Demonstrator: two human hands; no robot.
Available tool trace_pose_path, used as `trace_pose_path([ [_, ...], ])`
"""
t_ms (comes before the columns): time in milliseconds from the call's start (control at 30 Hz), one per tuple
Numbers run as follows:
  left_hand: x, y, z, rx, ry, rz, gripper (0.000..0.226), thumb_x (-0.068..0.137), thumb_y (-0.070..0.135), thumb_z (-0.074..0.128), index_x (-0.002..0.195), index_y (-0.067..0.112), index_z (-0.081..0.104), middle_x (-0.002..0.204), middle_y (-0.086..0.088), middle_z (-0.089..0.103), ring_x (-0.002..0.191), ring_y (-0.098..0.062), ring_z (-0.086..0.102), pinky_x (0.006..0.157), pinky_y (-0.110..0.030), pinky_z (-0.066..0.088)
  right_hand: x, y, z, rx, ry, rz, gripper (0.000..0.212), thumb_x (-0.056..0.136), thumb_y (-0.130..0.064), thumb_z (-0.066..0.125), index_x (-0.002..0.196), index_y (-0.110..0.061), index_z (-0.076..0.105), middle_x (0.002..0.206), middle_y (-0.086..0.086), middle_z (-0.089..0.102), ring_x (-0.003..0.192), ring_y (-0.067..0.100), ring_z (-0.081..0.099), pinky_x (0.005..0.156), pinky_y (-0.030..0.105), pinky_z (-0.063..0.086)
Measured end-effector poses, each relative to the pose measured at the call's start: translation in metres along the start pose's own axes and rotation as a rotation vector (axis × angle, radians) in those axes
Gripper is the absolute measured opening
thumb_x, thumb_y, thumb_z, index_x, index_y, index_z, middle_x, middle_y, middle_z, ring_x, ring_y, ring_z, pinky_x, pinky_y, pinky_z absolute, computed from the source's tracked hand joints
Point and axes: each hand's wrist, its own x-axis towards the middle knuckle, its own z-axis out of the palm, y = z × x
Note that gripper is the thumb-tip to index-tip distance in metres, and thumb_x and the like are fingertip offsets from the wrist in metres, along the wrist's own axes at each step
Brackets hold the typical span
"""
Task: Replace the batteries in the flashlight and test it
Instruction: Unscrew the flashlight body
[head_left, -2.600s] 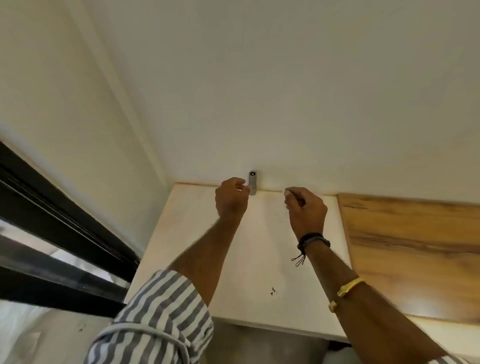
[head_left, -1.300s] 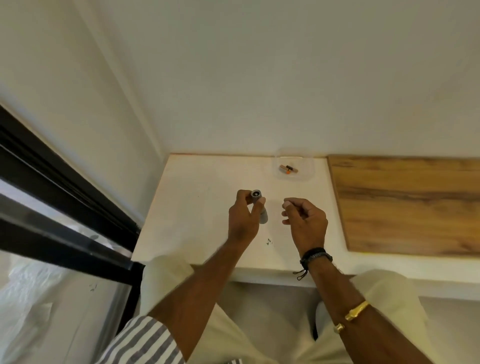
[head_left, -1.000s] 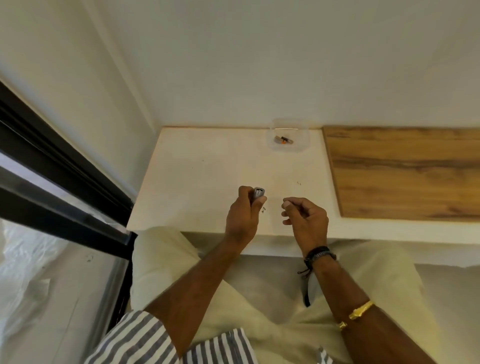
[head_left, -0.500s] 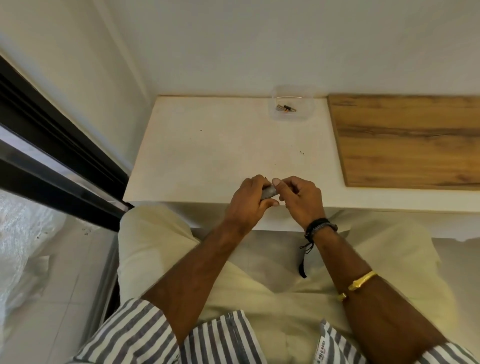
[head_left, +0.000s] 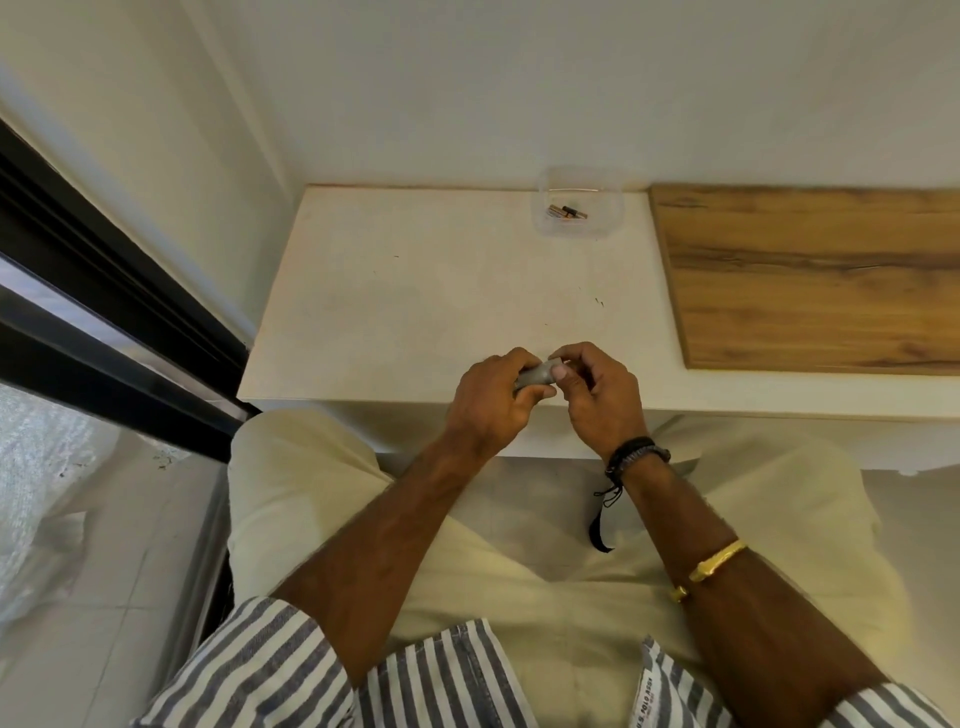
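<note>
A small grey flashlight (head_left: 535, 375) lies sideways in my left hand (head_left: 493, 402), whose fingers curl round its body above the near edge of the white table (head_left: 415, 301). My right hand (head_left: 597, 395) pinches the flashlight's right end between thumb and fingers. Most of the flashlight is hidden by the two hands. At the back of the table a clear plastic container (head_left: 602, 228) holds batteries (head_left: 565, 212).
A wooden board (head_left: 810, 275) covers the table's right part. White walls close the back and left. A black window frame (head_left: 104, 312) runs along the left. My lap in pale trousers is under the table's near edge.
My left hand brought the flashlight down from the back wall to the table's near edge and turned it sideways. My right hand closed in and took hold of its end. The view tilted down.
</note>
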Motion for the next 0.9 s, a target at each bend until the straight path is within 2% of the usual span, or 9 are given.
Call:
trace_pose_path([
  [133, 0.003, -0.003, -0.005, -0.003, 0.018, 0.005, 0.031, 0.091, 0.037, 0.070, 0.111, 0.014, 0.065, 0.097, -0.002, 0.073, 0.084, -0.019, 0.064, 0.076, -0.039, 0.054, 0.002, -0.002, -0.007, 0.113, -0.063, 0.056, 0.022, 0.099, -0.024, 0.065, 0.116, -0.013, 0.072, 0.093, -0.001, 0.074, 0.077, 0.009, 0.069, 0.064, 0.014, 0.054],
  [300, 0.001, -0.006, -0.005, 0.072, -0.025, 0.051, 0.029, 0.091, 0.036, 0.068, 0.110, 0.015, 0.064, 0.099, 0.000, 0.070, 0.087, -0.018, 0.059, 0.078, -0.041, 0.052, 0.002, 0.000, -0.005, 0.035, -0.028, 0.172, 0.032, 0.099, -0.045, 0.060, 0.094, -0.016, 0.072, 0.075, -0.004, 0.072, 0.060, -0.003, 0.064, 0.057, 0.009, 0.046],
  [367, 0.001, -0.007, -0.005, 0.075, -0.036, 0.056, 0.028, 0.091, 0.035, 0.069, 0.110, 0.014, 0.064, 0.099, -0.001, 0.070, 0.087, -0.019, 0.059, 0.078, -0.041, 0.051, 0.002, 0.001, -0.005, -0.007, -0.054, 0.138, 0.027, 0.099, -0.040, 0.062, 0.095, -0.015, 0.072, 0.077, -0.004, 0.072, 0.065, 0.002, 0.064, 0.064, 0.017, 0.050],
  [467, 0.002, -0.011, -0.006, 0.070, -0.042, 0.040, 0.031, 0.091, 0.036, 0.069, 0.113, 0.014, 0.064, 0.102, -0.001, 0.070, 0.090, -0.019, 0.059, 0.079, -0.036, 0.050, 0.003, 0.001, -0.008, 0.040, -0.107, 0.066, 0.014, 0.097, -0.020, 0.068, 0.109, -0.014, 0.073, 0.095, -0.003, 0.073, 0.085, 0.010, 0.067, 0.077, 0.031, 0.058],
  [600, 0.003, -0.014, -0.008, 0.079, -0.045, 0.018, 0.035, 0.090, 0.037, 0.069, 0.117, 0.017, 0.063, 0.107, -0.001, 0.070, 0.093, -0.018, 0.059, 0.080, -0.030, 0.046, 0.004, 0.000, -0.012, 0.083, -0.169, 0.020, 0.035, 0.085, 0.007, 0.068, 0.110, -0.019, 0.072, 0.108, -0.004, 0.073, 0.095, 0.007, 0.067, 0.079, 0.031, 0.057],
  [667, 0.003, -0.014, -0.007, 0.082, -0.048, 0.017, 0.036, 0.090, 0.038, 0.069, 0.118, 0.017, 0.062, 0.107, -0.002, 0.070, 0.093, -0.018, 0.058, 0.080, -0.031, 0.047, 0.004, 0.000, -0.011, 0.127, -0.150, 0.077, 0.030, 0.087, -0.003, 0.070, 0.111, -0.020, 0.070, 0.108, -0.006, 0.073, 0.096, 0.010, 0.069, 0.077, 0.030, 0.057],
  [733, 0.003, -0.014, -0.006, 0.081, -0.049, 0.017, 0.035, 0.090, 0.039, 0.069, 0.117, 0.018, 0.062, 0.107, -0.001, 0.070, 0.093, -0.017, 0.058, 0.081, -0.033, 0.049, 0.004, 0.000, -0.008, 0.149, -0.097, 0.157, 0.013, 0.095, -0.026, 0.069, 0.107, -0.022, 0.071, 0.101, -0.007, 0.074, 0.089, 0.011, 0.071, 0.072, 0.023, 0.054],
  [767, 0.003, -0.014, -0.006, 0.082, -0.049, 0.017, 0.034, 0.090, 0.039, 0.069, 0.117, 0.018, 0.062, 0.106, 0.000, 0.069, 0.093, -0.016, 0.058, 0.081, -0.033, 0.050, 0.003, 0.000, -0.007, 0.131, -0.079, 0.167, 0.014, 0.097, -0.034, 0.067, 0.104, -0.022, 0.072, 0.094, -0.006, 0.075, 0.082, 0.011, 0.071, 0.069, 0.020, 0.052],
  [900, 0.001, -0.014, -0.005, 0.087, -0.064, 0.020, 0.033, 0.090, 0.038, 0.069, 0.115, 0.018, 0.062, 0.103, 0.001, 0.069, 0.092, -0.017, 0.058, 0.080, -0.037, 0.051, 0.003, 0.003, -0.007, 0.080, -0.079, 0.113, 0.020, 0.097, -0.031, 0.068, 0.103, -0.014, 0.075, 0.083, -0.003, 0.074, 0.074, 0.012, 0.069, 0.067, 0.019, 0.052],
])
